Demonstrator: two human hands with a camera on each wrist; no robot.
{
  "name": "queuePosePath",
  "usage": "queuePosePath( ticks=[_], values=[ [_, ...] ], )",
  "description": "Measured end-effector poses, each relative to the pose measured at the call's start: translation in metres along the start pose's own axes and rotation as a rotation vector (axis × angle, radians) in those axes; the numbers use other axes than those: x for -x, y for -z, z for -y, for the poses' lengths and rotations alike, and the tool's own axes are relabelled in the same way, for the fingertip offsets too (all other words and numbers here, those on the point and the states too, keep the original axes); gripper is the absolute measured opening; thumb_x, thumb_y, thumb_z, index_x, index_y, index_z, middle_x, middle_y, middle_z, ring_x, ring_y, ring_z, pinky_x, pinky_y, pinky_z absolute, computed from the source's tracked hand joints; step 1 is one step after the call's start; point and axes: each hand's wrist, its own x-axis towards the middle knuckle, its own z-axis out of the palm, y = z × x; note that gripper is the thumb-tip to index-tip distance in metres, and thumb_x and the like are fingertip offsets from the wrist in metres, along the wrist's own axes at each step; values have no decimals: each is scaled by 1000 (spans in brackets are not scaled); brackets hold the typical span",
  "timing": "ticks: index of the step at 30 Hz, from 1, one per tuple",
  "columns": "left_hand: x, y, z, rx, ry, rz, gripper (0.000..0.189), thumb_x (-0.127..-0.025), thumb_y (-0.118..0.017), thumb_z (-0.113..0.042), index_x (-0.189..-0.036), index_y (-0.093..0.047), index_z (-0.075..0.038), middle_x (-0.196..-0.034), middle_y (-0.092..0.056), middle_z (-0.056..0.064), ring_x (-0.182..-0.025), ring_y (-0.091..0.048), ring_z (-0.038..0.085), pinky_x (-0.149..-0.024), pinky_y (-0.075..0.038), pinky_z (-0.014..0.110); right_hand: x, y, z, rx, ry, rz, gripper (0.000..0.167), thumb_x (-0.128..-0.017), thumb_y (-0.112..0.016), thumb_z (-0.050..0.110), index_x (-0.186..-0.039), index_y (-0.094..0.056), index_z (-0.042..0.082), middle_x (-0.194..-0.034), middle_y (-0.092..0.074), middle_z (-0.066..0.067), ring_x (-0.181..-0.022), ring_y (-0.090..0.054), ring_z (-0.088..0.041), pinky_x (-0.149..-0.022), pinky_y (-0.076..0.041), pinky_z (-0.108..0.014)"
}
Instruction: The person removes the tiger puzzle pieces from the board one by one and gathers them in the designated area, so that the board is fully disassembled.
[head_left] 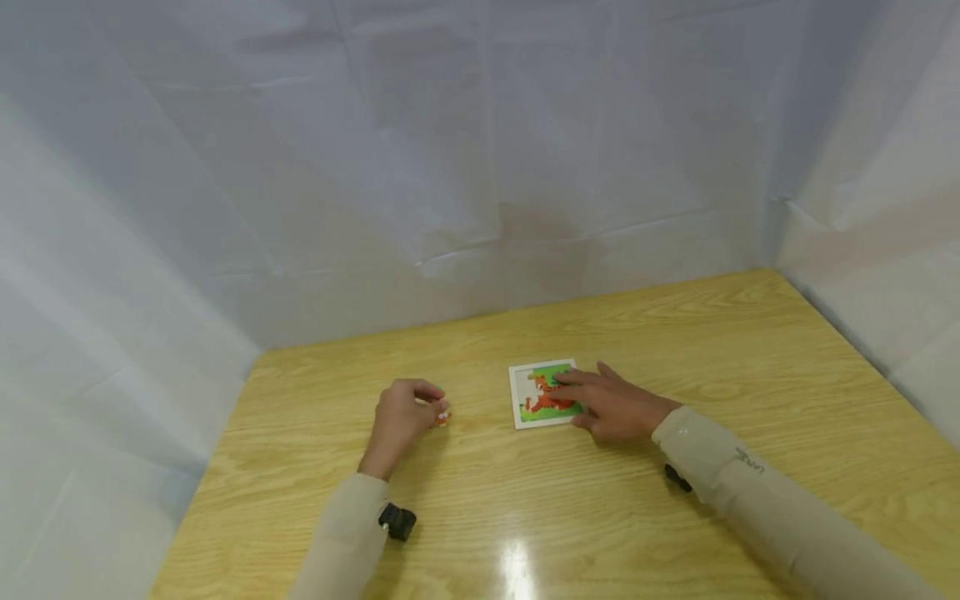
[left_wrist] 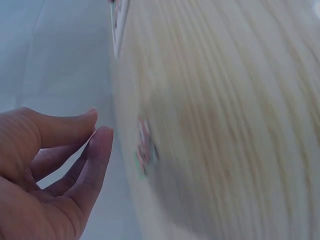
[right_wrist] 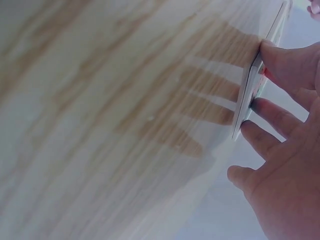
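A white-framed jigsaw board [head_left: 527,423] with an orange animal on a green ground lies flat on the table. My right hand [head_left: 613,407] rests on its right side with fingers spread; in the right wrist view the thumb [right_wrist: 280,60] and fingertips are at the board's edge. Over to the left, my left hand [head_left: 401,417] hovers at a small loose jigsaw piece [head_left: 442,416]. In the left wrist view that jigsaw piece [left_wrist: 145,147], blurred, lies on the table, apart from the bent thumb and fingers of the left hand [left_wrist: 60,165], which hold nothing.
The wooden table [head_left: 480,517] reaches out on all sides of the board. White sheeting [head_left: 450,167] hangs behind it and at both sides. Both wrists wear small black cameras, one of them the left wrist camera [head_left: 398,522].
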Motion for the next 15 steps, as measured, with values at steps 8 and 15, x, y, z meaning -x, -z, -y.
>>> queuePosePath(
  ticks=[8, 15],
  values=[
    [-4, -28, -31, -57, -114, 118, 15, -91, -77, -11, -103, -77, -1, -92, -73, 7, -82, -70, 20, -68, -58, 35, -1, 0, 2, 1, -28, 8, 48, -98, -67, 12, -144, -57, 11, -153, -46, -16, -145, -37, -34, -112, -15, -73],
    [-7, -52, -46, -72, -197, 226, 19, -93, -75, -9, -109, -76, 1, -104, -75, 11, -90, -70, 22, -75, -58, 36, -1, 0, 4, 20, -40, 3, 45, -98, -66, 14, -142, -59, 11, -153, -45, -17, -143, -38, -36, -111, -19, -73]
  ],
)
